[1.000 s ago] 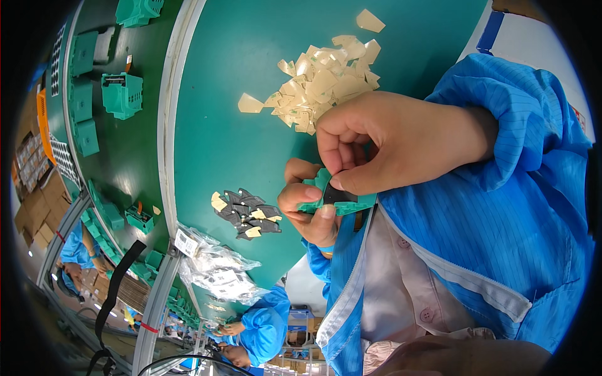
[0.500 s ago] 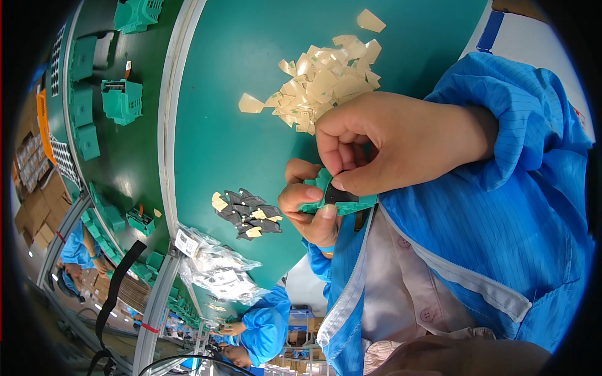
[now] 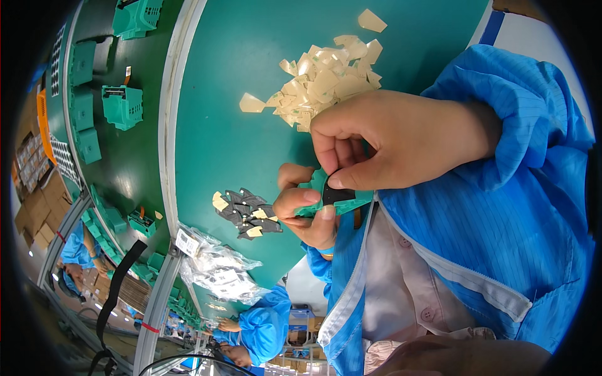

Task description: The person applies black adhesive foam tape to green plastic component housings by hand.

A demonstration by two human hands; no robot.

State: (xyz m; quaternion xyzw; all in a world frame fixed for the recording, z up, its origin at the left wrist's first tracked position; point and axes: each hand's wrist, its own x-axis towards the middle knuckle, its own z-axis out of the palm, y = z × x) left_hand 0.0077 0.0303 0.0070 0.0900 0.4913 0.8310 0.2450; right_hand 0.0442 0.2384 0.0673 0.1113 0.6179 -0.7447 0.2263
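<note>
My left hand (image 3: pixel 306 210) grips a green plastic housing (image 3: pixel 356 204) close to my open blue jacket, its thumb on the near face and its fingers curled round the far side. Set against that housing is a flat black piece (image 3: pixel 337 195). From above, my right hand (image 3: pixel 389 141) reaches over, thumb and bent forefinger pinched together at the black piece's edge. The other right fingers are curled in. Whether the piece is stuck down cannot be made out. Beyond the right hand lies a heap of cream-coloured backing pieces (image 3: pixel 326 78) on the green table.
A small pile of black pieces with cream tabs (image 3: pixel 248 213) lies left of my left hand. Clear plastic bags (image 3: pixel 219 266) lie near a metal rail (image 3: pixel 170 113). Past the rail, green housings (image 3: pixel 123 106) stand on a dark green surface. A co-worker in blue (image 3: pixel 266 323) sits at the lower edge.
Both hands have shifted slightly left with the green housing, which has turned a little. More of the black piece shows below my right thumb.
</note>
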